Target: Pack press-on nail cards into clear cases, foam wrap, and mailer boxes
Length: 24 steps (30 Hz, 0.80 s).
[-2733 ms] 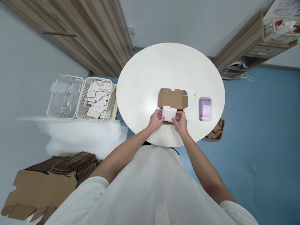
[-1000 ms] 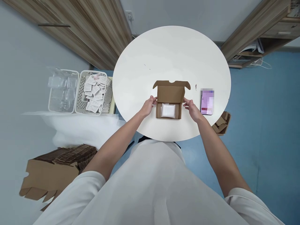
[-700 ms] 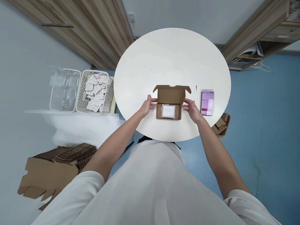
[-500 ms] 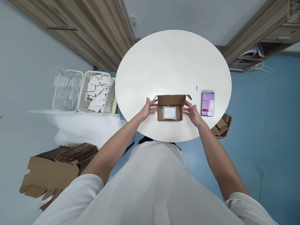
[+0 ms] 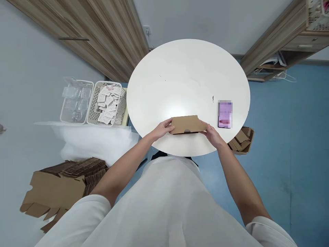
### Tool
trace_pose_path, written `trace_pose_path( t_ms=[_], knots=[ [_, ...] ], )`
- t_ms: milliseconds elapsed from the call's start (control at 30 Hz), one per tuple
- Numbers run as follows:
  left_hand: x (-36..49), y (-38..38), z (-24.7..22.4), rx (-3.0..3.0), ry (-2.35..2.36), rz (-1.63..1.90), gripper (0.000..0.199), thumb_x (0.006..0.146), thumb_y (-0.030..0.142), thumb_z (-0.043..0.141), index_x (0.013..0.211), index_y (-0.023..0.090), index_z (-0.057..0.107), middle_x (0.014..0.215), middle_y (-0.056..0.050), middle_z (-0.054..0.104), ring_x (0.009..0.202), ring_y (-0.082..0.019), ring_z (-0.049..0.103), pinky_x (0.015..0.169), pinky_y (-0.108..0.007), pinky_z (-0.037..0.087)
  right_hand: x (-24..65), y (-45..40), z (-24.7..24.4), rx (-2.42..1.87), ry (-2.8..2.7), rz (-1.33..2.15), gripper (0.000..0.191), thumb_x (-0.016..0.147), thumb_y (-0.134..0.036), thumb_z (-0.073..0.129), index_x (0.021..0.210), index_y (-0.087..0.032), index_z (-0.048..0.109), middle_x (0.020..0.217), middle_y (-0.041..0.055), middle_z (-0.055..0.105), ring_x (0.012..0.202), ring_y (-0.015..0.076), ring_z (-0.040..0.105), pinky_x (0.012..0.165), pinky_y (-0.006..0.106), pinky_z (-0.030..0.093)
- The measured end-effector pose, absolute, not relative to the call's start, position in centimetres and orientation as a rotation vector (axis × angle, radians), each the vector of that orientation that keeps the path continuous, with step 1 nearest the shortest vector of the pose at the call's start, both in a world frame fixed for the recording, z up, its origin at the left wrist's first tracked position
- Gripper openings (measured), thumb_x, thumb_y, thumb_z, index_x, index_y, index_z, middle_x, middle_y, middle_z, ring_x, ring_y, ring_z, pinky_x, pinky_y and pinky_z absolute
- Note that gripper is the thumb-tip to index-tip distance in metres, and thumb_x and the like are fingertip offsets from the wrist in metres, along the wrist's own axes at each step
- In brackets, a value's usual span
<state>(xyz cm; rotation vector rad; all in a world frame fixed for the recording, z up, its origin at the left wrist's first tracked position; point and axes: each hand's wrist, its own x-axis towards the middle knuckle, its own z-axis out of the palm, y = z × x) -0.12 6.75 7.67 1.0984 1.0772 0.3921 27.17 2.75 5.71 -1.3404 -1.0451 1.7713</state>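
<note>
A small brown cardboard box [image 5: 185, 124] lies near the front edge of the white round table [image 5: 190, 68]. Its lid is folded over the top, with a dark gap along the front edge. My left hand [image 5: 162, 129] grips the box's left end, thumb at the front corner and fingers behind. At the other end, my right hand [image 5: 212, 134] pinches the side flap of the lid, which sticks out to the right. The white packet inside is now hidden under the lid.
A phone [image 5: 225, 114] lies on the table's right side. Left of the table stand a basket of small white packets [image 5: 108, 103] and a bin of clear plastic [image 5: 76, 103]. Flattened cardboard boxes [image 5: 56, 188] are stacked lower left. A carton of cardboard pieces [image 5: 241, 140] stands right.
The lid, upright before, has come forward and down over the box, covering the white packet. Both hands have closed from beside the box onto its left end and right flap.
</note>
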Motion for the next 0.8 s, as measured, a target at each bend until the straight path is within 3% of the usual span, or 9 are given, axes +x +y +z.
trace_pose_path(
  t_ms=[200,367,467,567,800],
  knots=[
    [0.3,4.7,6.0,1.28,1.204,0.379,0.064,0.071,0.032,0.059,0.13,0.025,0.036,0.133,-0.007,0.041,0.108,-0.023,0.048,0.081,-0.034,0.046,27.1,1.5,3.9,-1.539,-1.015,1.644,0.052,0.069,-0.052,0.058,0.114,-0.025,0.054,0.119,0.0062,0.055,0.11,0.0231,0.047,0.094,0.043,0.037],
    [0.7,3.4,3.9,1.389,1.435,0.337,0.061,0.072,0.028,0.058,0.129,0.024,0.037,0.11,-0.007,0.057,0.089,-0.018,0.056,0.075,-0.031,0.048,26.0,0.4,2.5,-1.689,-1.1,1.474,0.053,0.068,-0.046,0.06,0.117,-0.029,0.05,0.122,0.0054,0.047,0.105,0.0208,0.048,0.087,0.04,0.043],
    [0.9,4.0,3.3,1.525,1.494,0.356,0.054,0.074,0.024,0.054,0.126,0.025,0.04,0.116,-0.005,0.055,0.086,-0.017,0.055,0.079,-0.033,0.046,25.3,0.7,2.1,-1.675,-1.162,1.474,0.055,0.07,-0.044,0.058,0.121,-0.029,0.046,0.123,0.0063,0.044,0.104,0.0205,0.048,0.084,0.039,0.045],
    [1.0,5.0,3.2,1.676,1.5,0.383,0.053,0.073,0.022,0.053,0.125,0.025,0.041,0.129,-0.004,0.046,0.091,-0.02,0.053,0.085,-0.037,0.042,24.8,1.4,1.6,-1.708,-1.28,1.384,0.061,0.069,-0.042,0.059,0.126,-0.028,0.041,0.124,0.0081,0.042,0.107,0.0226,0.047,0.086,0.041,0.043],
    [0.5,5.3,4.0,1.732,1.526,0.34,0.065,0.072,0.029,0.056,0.132,0.022,0.032,0.131,-0.005,0.044,0.117,-0.027,0.039,0.096,-0.042,0.032,24.9,1.7,1.7,-1.747,-1.535,1.187,0.079,0.064,-0.039,0.064,0.133,-0.028,0.027,0.13,0.0089,0.04,0.112,0.027,0.044,0.092,0.046,0.037]
  ],
)
